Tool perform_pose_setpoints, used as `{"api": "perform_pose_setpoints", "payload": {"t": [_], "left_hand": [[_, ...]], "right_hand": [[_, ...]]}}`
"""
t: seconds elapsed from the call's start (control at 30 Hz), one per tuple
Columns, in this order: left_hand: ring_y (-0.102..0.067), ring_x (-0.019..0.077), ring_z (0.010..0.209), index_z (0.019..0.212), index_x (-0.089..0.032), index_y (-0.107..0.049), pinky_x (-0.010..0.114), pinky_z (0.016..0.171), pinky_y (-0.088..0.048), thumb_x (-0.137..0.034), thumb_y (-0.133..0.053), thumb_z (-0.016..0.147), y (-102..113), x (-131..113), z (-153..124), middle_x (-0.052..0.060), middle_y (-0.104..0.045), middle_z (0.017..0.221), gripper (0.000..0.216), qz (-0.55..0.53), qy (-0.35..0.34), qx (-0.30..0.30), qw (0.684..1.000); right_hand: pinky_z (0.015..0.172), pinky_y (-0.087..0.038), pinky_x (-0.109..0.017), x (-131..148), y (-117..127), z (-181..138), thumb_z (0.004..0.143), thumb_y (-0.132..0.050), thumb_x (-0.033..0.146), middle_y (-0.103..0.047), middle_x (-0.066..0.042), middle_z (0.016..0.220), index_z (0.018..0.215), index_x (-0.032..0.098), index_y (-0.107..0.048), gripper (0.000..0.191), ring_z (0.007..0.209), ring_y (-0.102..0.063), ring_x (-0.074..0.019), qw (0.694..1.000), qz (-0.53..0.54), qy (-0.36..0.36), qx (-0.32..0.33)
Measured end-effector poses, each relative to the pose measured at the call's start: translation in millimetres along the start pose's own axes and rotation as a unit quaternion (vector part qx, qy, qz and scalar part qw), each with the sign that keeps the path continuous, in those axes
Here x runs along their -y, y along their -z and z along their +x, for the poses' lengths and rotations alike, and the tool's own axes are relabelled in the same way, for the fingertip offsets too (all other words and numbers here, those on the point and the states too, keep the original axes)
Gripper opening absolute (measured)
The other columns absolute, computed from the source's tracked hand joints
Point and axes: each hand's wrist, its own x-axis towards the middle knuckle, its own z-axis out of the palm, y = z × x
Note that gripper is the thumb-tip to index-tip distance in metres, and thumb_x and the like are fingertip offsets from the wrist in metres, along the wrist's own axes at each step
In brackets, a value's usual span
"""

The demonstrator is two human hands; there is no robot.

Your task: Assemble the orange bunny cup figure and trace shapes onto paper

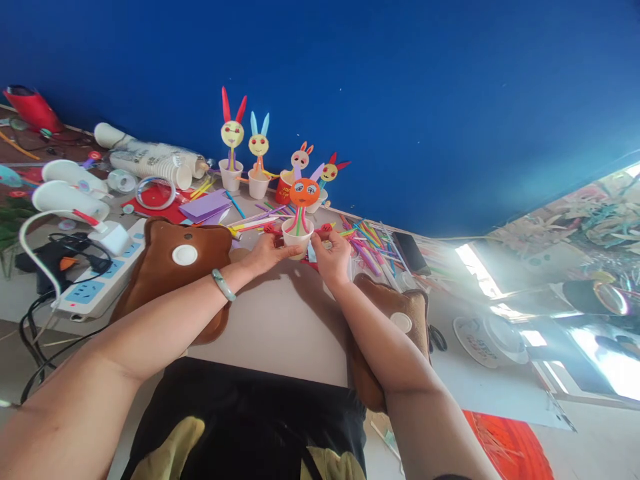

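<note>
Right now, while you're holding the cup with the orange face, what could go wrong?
The white cup could get squashed if the left hand tightens its grip too much. The orange face sits high on thin stems, so it might flop or bend. And the red cup stands close behind it, so a bump might tip that over.

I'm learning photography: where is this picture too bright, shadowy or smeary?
In the head view, glare whitens the right side, past the black phone; a shadow lies on the tabletop below the right hand; the far right looks smeared.
</note>
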Motion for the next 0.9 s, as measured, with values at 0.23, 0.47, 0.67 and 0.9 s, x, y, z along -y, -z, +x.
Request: {"api": "perform_pose_setpoints", "payload": {"t": [0.23, 0.47, 0.67, 0.9], "left_hand": [[-0.069, 0.0299, 0.103, 0.107, -0.015, -0.071, 0.040, 0.089, -0.052, -0.053, -0.085, 0.065, -2.0, -4.2, -1.9, 0.012, -0.075, 0.109, 0.058, -0.023, 0.042, -0.026, 0.999], [-0.068, 0.0290, 0.104, 0.105, -0.016, -0.072, 0.039, 0.090, -0.052, -0.052, -0.084, 0.067, -1.2, -4.1, -1.7, 0.012, -0.076, 0.109, 0.054, -0.032, 0.048, -0.027, 0.998], [-0.069, 0.0290, 0.105, 0.109, -0.015, -0.071, 0.041, 0.093, -0.051, -0.050, -0.085, 0.067, -1.4, -2.9, -1.7, 0.012, -0.075, 0.111, 0.056, -0.025, 0.035, -0.024, 0.999], [-0.069, 0.0283, 0.102, 0.109, -0.015, -0.070, 0.039, 0.090, -0.052, -0.050, -0.086, 0.066, -2.6, 1.0, -1.1, 0.012, -0.076, 0.109, 0.058, -0.030, 0.034, -0.021, 0.999]], "right_hand": [[0.081, -0.049, -0.036, 0.9, -1.0, 0.5, 0.081, -0.067, 0.041, -0.074, -0.003, 0.072, 0.072, 0.020, -0.071, 0.023, 0.073, -0.064, -0.0201, 0.999, 0.041, -0.020, -0.010], [0.077, -0.052, -0.034, -1.5, -5.6, 1.1, 0.079, -0.069, 0.046, -0.074, -0.004, 0.077, 0.080, 0.019, -0.072, 0.027, 0.076, -0.065, -0.0197, 0.989, 0.135, -0.058, -0.005], [0.078, -0.052, -0.035, -0.4, -4.2, 1.7, 0.079, -0.067, 0.043, -0.073, -0.003, 0.076, 0.078, 0.019, -0.071, 0.024, 0.076, -0.065, -0.0198, 0.991, 0.124, -0.052, -0.007], [0.076, -0.050, -0.032, 6.1, 0.5, 1.2, 0.080, -0.064, 0.041, -0.071, -0.002, 0.074, 0.075, 0.019, -0.069, 0.022, 0.072, -0.063, -0.0176, 0.995, 0.079, -0.057, 0.009]]}}
